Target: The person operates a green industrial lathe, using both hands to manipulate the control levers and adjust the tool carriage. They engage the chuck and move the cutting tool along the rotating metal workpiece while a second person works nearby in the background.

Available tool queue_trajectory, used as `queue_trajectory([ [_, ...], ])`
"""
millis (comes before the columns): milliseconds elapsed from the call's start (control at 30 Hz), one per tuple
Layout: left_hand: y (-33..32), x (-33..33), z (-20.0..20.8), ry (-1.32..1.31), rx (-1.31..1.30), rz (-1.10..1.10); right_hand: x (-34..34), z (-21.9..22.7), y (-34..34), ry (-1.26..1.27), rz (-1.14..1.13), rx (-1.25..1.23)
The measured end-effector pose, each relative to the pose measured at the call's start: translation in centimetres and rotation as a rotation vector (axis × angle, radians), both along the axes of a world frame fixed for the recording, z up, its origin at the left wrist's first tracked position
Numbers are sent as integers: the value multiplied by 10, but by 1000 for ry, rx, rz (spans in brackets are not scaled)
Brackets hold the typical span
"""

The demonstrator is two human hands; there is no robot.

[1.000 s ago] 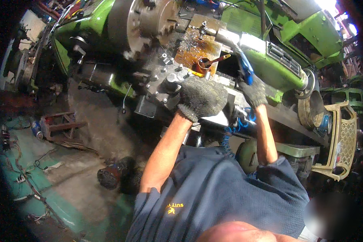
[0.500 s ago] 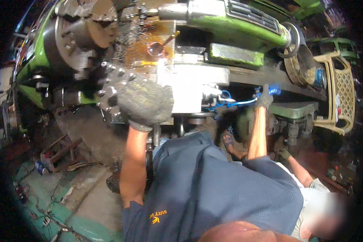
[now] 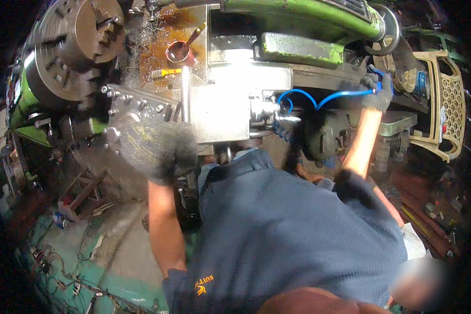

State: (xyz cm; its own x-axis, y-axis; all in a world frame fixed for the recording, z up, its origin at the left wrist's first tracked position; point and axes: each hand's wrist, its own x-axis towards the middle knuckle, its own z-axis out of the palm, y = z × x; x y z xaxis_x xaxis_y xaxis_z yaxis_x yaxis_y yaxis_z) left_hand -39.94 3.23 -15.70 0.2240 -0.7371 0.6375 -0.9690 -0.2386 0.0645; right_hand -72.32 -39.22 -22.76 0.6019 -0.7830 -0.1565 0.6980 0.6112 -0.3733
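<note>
Grip of the right hand (image 3: 377, 93) wrapped round blue tool (image 3: 387, 83), blue hose (image 3: 345, 93) running left to the carriage (image 3: 220, 118). One second ago: tool beside green tailstock (image 3: 298, 17). Now: out right, near handwheel (image 3: 396, 29), so probably clear of the work area. Left hand (image 3: 159, 149) blurred at bolted tool post (image 3: 147, 105); can't tell if closed.

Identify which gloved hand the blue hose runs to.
The right hand, which the blue hose meets; the left hand sits apart from it, over the bolted metal block.
</note>
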Motion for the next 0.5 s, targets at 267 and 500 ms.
queue_trajectory([
  [267,0,-6,-9,35,0,-40,30,126,123,-119,-84,117],
  [500,1,-9,-6,19,-2,7,35,132,105,687,-779,-185],
])
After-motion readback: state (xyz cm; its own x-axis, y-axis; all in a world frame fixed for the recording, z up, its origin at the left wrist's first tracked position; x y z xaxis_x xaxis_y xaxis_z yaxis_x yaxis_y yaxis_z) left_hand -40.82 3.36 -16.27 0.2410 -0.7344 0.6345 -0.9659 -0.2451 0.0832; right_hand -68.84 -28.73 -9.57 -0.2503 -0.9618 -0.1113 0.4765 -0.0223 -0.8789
